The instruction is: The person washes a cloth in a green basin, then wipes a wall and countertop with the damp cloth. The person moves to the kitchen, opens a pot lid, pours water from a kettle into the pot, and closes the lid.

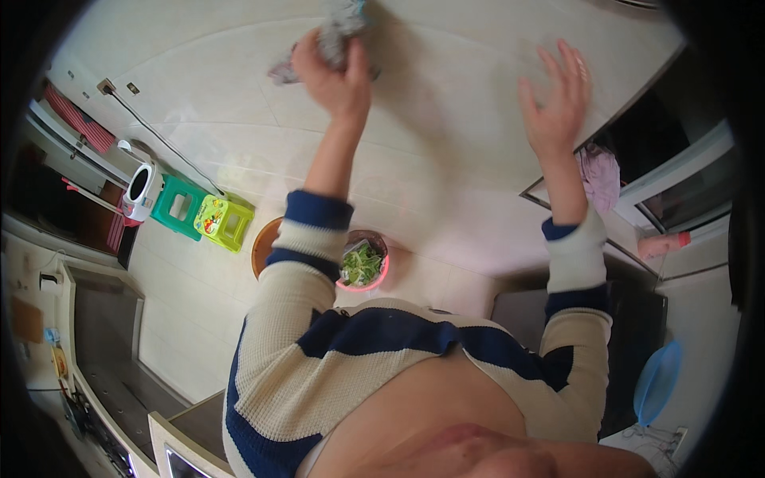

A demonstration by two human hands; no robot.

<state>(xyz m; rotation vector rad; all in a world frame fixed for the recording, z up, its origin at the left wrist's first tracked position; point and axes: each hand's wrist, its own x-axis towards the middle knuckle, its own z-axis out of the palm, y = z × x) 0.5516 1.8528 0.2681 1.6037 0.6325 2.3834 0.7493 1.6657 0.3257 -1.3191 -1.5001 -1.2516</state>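
At the top centre, my left hand (334, 77) grips a crumpled grey bundle (342, 36), which looks like a cloth, with a bluish edge. A reddish-grey part of it hangs out to the left of the fingers. The pale tiled surface (442, 71) lies behind both hands; whether the bundle touches it cannot be told. Over to the right, my right hand (556, 98) is raised with its fingers apart and holds nothing. Both arms reach out in cream and navy knitted sleeves.
A pink-rimmed bin (387, 272) holds leafy green scraps, beside a brown basin (263, 248). Green (173, 206) and lime (230, 224) plastic stools stand left. A dark-fronted cabinet (627, 334), a blue basin (657, 382) and a pink cloth (599, 176) are right.
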